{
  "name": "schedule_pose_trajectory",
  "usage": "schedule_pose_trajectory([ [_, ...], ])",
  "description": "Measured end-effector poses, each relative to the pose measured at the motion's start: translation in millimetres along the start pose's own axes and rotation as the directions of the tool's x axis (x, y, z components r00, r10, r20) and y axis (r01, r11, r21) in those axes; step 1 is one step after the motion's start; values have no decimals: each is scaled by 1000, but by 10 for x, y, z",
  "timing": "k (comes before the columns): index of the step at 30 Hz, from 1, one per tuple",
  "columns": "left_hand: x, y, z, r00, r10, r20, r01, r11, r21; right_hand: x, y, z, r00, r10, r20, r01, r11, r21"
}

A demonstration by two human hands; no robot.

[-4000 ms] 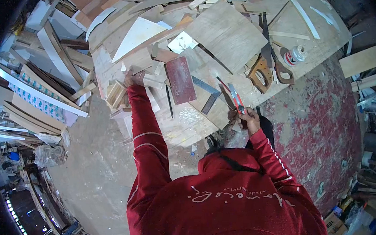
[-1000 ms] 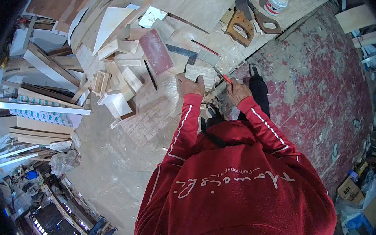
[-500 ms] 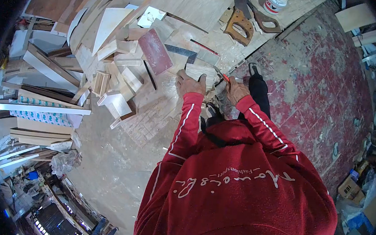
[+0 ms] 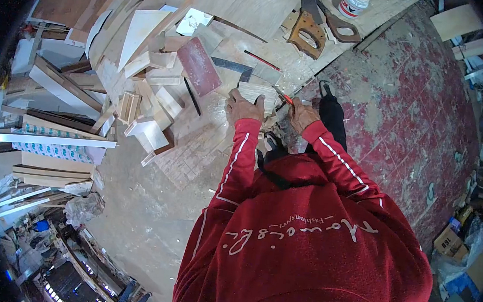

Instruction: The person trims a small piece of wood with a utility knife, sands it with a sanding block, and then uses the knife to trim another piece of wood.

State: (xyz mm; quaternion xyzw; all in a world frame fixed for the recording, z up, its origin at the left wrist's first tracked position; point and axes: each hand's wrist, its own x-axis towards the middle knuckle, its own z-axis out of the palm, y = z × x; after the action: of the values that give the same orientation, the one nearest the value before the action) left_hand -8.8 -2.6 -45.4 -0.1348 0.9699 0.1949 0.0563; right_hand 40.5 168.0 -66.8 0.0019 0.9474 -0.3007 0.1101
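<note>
At the near edge of the worktable, my left hand (image 4: pixel 245 106) is closed on a small pale wood block (image 4: pixel 259 91), with the thumb along its near side. My right hand (image 4: pixel 302 116) is just to the right, its fingers wrapped round a slim red-handled tool (image 4: pixel 287 99). The tool's dark tip points up and left, right at the block's right edge; its exact kind is too small to make out. Beyond the block lies a dark metal square (image 4: pixel 234 67). A reddish sanding board (image 4: pixel 199 67) and a black pen-like stick (image 4: pixel 192 96) lie to the left.
Two handsaws, one with a wooden handle (image 4: pixel 307 36), lie at the back right beside a white glue tub (image 4: pixel 353 3). A red pencil (image 4: pixel 263 60) lies nearer. Wood offcuts (image 4: pixel 152 135) crowd the table's left side. Stacked boards (image 4: pixel 55 142) line the far left.
My right hand and the red-handled tool have shifted slightly left, toward the block. My left hand and the block stay in place.
</note>
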Motion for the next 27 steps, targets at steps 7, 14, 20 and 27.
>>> schedule_pose_trajectory([
  [7, 4, 122, -43, 1000, -18, 1, 18, 992, 125, 53, -96, -58, 981, 131, 146, -106, 980, -166],
  [14, 37, 181, 33, 996, -66, -61, 75, 985, 154, 107, -273, -181, 965, 152, 215, -104, 970, -220],
  [20, 55, 278, -23, 991, -129, -36, 134, 971, 199, 130, -282, -86, 984, 135, 113, -106, 966, -236],
  [27, 80, 318, -66, 992, -129, 7, 126, 979, 157, 126, -270, 24, 986, 159, 58, -141, 960, -242],
])
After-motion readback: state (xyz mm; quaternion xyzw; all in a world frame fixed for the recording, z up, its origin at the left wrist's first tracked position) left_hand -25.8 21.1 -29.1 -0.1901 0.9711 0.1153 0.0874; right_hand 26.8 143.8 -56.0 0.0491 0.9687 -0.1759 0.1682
